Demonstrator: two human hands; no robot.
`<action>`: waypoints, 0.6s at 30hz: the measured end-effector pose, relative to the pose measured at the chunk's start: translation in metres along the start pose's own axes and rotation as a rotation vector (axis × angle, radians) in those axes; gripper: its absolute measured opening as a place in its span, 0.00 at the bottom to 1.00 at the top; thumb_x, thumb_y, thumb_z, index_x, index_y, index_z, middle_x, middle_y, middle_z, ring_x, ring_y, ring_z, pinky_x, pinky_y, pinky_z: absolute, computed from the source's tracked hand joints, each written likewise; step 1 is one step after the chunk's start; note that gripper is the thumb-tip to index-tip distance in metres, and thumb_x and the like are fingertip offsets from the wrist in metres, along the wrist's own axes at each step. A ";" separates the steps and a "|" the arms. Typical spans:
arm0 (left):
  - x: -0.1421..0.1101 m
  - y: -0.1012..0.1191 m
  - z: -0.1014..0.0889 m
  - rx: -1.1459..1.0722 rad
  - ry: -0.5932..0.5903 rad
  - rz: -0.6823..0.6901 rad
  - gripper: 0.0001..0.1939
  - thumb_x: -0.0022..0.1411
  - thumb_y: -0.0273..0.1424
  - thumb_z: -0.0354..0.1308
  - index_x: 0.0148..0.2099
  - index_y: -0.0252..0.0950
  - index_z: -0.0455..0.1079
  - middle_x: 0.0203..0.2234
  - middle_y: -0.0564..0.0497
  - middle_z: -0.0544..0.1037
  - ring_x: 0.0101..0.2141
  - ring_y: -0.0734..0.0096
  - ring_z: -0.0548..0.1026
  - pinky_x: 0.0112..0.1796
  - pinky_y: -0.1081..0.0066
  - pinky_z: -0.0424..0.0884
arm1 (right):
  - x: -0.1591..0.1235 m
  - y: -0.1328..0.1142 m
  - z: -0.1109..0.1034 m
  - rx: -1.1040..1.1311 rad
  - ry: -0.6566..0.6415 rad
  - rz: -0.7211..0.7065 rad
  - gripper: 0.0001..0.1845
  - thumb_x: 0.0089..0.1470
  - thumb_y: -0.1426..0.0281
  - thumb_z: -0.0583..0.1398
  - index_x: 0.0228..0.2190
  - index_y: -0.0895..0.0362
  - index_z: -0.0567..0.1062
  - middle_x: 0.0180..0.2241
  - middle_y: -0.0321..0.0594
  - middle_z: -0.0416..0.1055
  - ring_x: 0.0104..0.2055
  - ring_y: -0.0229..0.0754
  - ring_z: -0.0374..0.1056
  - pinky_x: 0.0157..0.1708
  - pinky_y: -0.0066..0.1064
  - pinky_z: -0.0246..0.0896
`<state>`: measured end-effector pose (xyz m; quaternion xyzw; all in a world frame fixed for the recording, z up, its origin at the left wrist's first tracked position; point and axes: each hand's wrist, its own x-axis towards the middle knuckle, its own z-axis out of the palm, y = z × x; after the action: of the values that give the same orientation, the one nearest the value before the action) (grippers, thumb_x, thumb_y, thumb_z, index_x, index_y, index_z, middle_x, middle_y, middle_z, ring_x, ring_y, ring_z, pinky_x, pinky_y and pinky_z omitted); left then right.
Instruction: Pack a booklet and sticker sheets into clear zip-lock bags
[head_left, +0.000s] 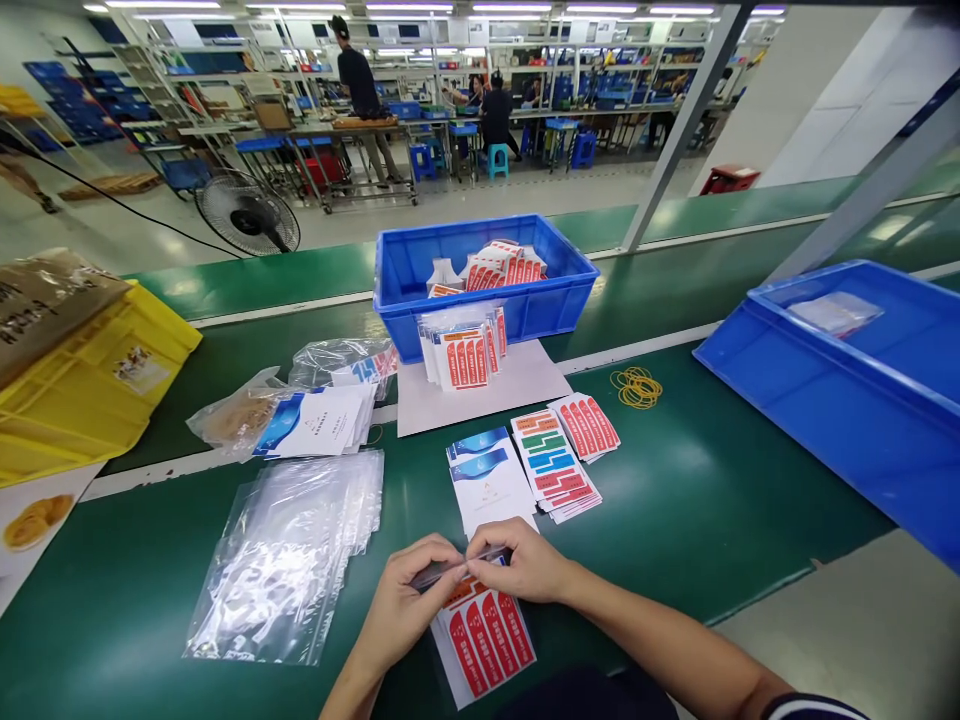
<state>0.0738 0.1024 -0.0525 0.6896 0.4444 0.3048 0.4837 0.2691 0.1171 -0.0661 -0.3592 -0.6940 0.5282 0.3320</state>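
Observation:
Near the front edge of the green table, my left hand (pixel 416 590) and my right hand (pixel 521 562) pinch the top edge of a clear plastic bag (pixel 491 645), thumbs and fingertips meeting in the middle. Sheets with red and orange labels show through it. Just beyond my hands lie a stack of blue-and-white booklets (pixel 491 485), a stack of multicoloured sticker sheets (pixel 556 460) and a smaller stack of red label sheets (pixel 585 425). To the left of my left hand is a pile of flat clear bags (pixel 289 560).
A blue bin (pixel 487 295) of packed label sets stands ahead, with filled bags (pixel 465 355) leaning on its front. Yellow rubber bands (pixel 636 387) lie to its right. A blue crate (pixel 847 370) is at the right, a yellow crate (pixel 97 370) at the left. More booklets (pixel 319 420) lie mid-left.

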 end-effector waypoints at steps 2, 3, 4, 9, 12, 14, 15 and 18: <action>0.000 0.000 0.001 0.016 0.007 0.016 0.07 0.61 0.31 0.54 0.32 0.37 0.71 0.27 0.52 0.73 0.29 0.72 0.71 0.32 0.73 0.63 | 0.001 0.002 0.001 -0.005 0.004 -0.009 0.06 0.50 0.73 0.58 0.28 0.60 0.75 0.26 0.35 0.70 0.27 0.34 0.63 0.28 0.24 0.56; 0.000 0.001 0.001 0.026 0.005 0.015 0.07 0.62 0.31 0.54 0.32 0.37 0.71 0.27 0.52 0.73 0.29 0.72 0.71 0.32 0.73 0.63 | 0.001 0.003 0.002 -0.005 0.002 -0.010 0.06 0.50 0.73 0.58 0.28 0.60 0.75 0.25 0.35 0.70 0.27 0.34 0.63 0.28 0.24 0.56; 0.000 0.001 0.002 0.037 0.000 0.008 0.07 0.62 0.31 0.54 0.32 0.37 0.71 0.27 0.52 0.73 0.29 0.72 0.71 0.31 0.73 0.63 | 0.001 0.004 0.002 -0.003 0.001 -0.008 0.06 0.50 0.73 0.58 0.28 0.60 0.76 0.25 0.35 0.70 0.26 0.34 0.63 0.28 0.24 0.56; -0.001 0.002 0.001 0.013 0.010 -0.038 0.09 0.61 0.34 0.54 0.30 0.36 0.69 0.25 0.52 0.71 0.27 0.72 0.69 0.30 0.73 0.63 | -0.003 0.001 0.003 0.046 -0.011 0.037 0.06 0.49 0.73 0.58 0.27 0.61 0.76 0.24 0.35 0.69 0.25 0.33 0.62 0.26 0.23 0.56; -0.003 -0.007 -0.006 -0.178 0.133 -0.034 0.14 0.56 0.40 0.58 0.42 0.37 0.69 0.32 0.50 0.72 0.33 0.67 0.71 0.33 0.71 0.67 | 0.008 -0.010 -0.008 0.101 0.005 0.050 0.07 0.50 0.70 0.59 0.26 0.61 0.75 0.24 0.35 0.70 0.26 0.34 0.64 0.26 0.24 0.58; -0.003 -0.015 -0.014 -0.345 0.244 -0.002 0.25 0.55 0.45 0.58 0.51 0.38 0.64 0.37 0.47 0.72 0.35 0.64 0.71 0.33 0.69 0.69 | 0.031 -0.023 -0.029 0.100 0.047 0.019 0.08 0.52 0.68 0.59 0.26 0.60 0.74 0.24 0.36 0.70 0.27 0.35 0.66 0.28 0.25 0.60; -0.003 -0.018 -0.018 -0.403 0.290 0.015 0.26 0.55 0.46 0.57 0.52 0.38 0.63 0.37 0.47 0.71 0.35 0.64 0.71 0.33 0.68 0.70 | 0.048 -0.030 -0.042 0.082 0.073 -0.009 0.09 0.52 0.67 0.59 0.26 0.60 0.73 0.24 0.36 0.70 0.27 0.36 0.67 0.29 0.26 0.62; -0.003 -0.023 -0.024 -0.436 0.360 0.031 0.20 0.59 0.42 0.53 0.50 0.37 0.65 0.35 0.47 0.71 0.33 0.66 0.70 0.31 0.69 0.70 | 0.107 -0.056 -0.090 -0.026 0.237 -0.130 0.11 0.53 0.63 0.58 0.25 0.58 0.71 0.25 0.36 0.69 0.29 0.37 0.67 0.32 0.31 0.64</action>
<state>0.0448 0.1126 -0.0662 0.5107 0.4364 0.5182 0.5293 0.2810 0.2424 0.0166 -0.3776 -0.6787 0.4503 0.4404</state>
